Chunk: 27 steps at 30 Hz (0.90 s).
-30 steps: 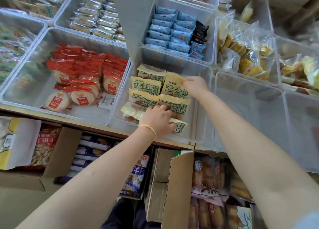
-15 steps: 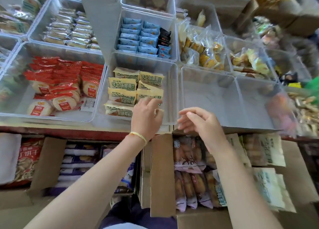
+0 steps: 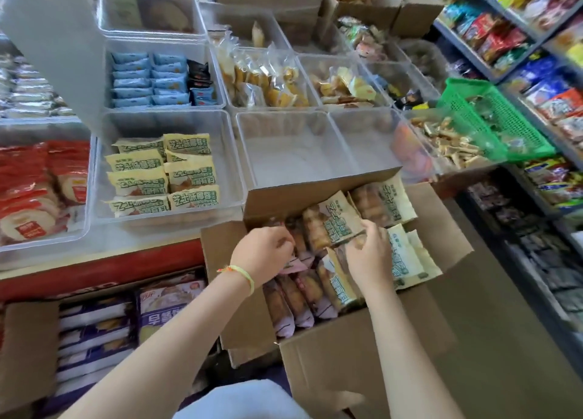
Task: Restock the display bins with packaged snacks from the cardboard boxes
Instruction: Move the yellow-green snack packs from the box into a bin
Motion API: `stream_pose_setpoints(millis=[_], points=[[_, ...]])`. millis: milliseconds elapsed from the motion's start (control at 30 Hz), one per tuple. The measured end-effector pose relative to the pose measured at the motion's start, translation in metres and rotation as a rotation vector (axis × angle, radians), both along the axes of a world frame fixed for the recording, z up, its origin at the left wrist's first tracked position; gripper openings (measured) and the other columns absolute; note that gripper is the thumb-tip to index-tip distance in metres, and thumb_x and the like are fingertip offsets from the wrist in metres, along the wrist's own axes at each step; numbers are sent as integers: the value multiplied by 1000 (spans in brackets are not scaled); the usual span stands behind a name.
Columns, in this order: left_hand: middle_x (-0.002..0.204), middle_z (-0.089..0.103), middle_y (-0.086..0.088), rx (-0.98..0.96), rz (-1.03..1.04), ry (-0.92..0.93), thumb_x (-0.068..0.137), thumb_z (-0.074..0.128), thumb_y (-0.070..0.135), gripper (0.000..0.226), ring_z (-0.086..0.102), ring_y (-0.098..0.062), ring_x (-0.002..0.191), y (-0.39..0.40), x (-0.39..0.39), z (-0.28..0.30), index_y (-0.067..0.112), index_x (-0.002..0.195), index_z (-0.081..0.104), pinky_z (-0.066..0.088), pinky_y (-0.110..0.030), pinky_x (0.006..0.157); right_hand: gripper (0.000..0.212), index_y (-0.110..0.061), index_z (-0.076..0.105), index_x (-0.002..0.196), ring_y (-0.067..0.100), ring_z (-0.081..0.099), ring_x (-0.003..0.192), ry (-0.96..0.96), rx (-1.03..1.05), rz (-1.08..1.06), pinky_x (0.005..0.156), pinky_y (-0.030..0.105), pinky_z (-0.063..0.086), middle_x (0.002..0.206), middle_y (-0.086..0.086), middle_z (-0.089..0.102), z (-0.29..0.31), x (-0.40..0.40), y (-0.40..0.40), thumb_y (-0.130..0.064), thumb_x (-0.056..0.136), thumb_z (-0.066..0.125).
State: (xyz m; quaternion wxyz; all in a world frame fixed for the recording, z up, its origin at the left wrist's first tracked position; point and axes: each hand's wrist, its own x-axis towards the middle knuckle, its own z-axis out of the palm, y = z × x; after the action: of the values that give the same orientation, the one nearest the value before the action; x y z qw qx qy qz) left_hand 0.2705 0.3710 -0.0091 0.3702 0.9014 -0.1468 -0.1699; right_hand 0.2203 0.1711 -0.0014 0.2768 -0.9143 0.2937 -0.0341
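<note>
An open cardboard box (image 3: 340,355) stands below the counter, full of yellow-green snack packs (image 3: 407,257) and pink-wrapped ones (image 3: 299,305). Both my hands are inside it. My left hand (image 3: 262,254), with a yellow-green wrist band, curls its fingers around a pack at the box's left side. My right hand (image 3: 369,257) grips a yellow-green pack (image 3: 334,226) near the middle. On the counter above, a clear bin (image 3: 233,172) holds several of the same yellow-green packs (image 3: 164,179) in two rows. The clear bin (image 3: 293,156) to its right has nothing in it.
A bin of red packs (image 3: 41,182) sits at the left, a bin of blue packs (image 3: 148,81) behind. A green basket (image 3: 492,119) stands at the right, next to stocked shelves (image 3: 536,71). A second box with purple-and-white packs (image 3: 94,333) lies lower left.
Both hands left the bin of yellow-green packs and came down into the cardboard box. My view swung right and down toward the box.
</note>
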Motion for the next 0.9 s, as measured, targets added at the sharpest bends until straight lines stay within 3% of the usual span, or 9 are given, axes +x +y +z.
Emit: stream_pose_setpoints(millis=[100,233,367,500,567,633,733,833,900], points=[[90,72,3,38,-14,36,92,50,19,25,55,-12,65,-11,-8,5,24,97,74,44,-25,64,40,-13,49,134,30,44,126,99,-84,-53,97,44,44,137,10,47,-16,-1,-34,-18,95,53],[85,69,6,52,74,77,91,50,19,25,54,-11,66,-25,-14,9,27,93,73,39,-23,63,29,-12,53,120,31,43,120,188,-164,5,95,43,42,128,12,49,-24,4,-57,-24,93,57],[75,67,10,-10,179,179,90,50,17,24,62,-7,66,-58,-31,6,24,90,72,44,-22,61,30,-15,58,113,33,47,115,82,-176,42,91,42,41,121,13,52,-26,-3,-82,-30,88,66],[76,71,6,-19,188,221,90,53,18,20,69,-17,65,-96,-49,-3,26,84,71,56,-28,68,40,-11,60,120,37,49,111,-57,-322,-27,84,46,42,119,16,54,-26,-18,-119,-23,83,71],[77,72,7,-19,199,232,90,52,18,22,68,-18,67,-112,-56,-5,27,84,71,57,-32,70,31,-11,62,114,35,53,110,-8,-287,-12,85,43,41,115,13,60,-23,-21,-138,-27,88,67],[79,71,6,-12,215,234,91,51,17,23,67,-16,71,-127,-61,-4,25,85,72,57,-33,73,16,-14,65,97,31,58,101,85,-258,108,81,38,39,103,8,66,-23,-23,-153,-28,94,59],[79,70,8,-40,246,220,90,51,16,23,67,-13,69,-143,-64,4,27,84,71,57,-31,73,29,-14,50,69,28,53,80,32,-136,300,67,34,33,81,4,57,-20,-26,-163,-22,96,55],[92,68,8,-40,277,163,90,57,21,15,65,-12,81,-154,-64,16,28,97,69,51,-22,72,21,-8,59,76,19,50,75,-129,106,457,64,30,32,80,0,55,0,-29,-161,-18,94,61],[110,61,7,-79,297,114,87,68,33,33,59,-8,99,-156,-64,23,29,119,61,47,-18,81,17,-12,61,79,7,50,69,-203,235,549,60,22,35,75,-5,57,25,-30,-159,-19,95,63]])
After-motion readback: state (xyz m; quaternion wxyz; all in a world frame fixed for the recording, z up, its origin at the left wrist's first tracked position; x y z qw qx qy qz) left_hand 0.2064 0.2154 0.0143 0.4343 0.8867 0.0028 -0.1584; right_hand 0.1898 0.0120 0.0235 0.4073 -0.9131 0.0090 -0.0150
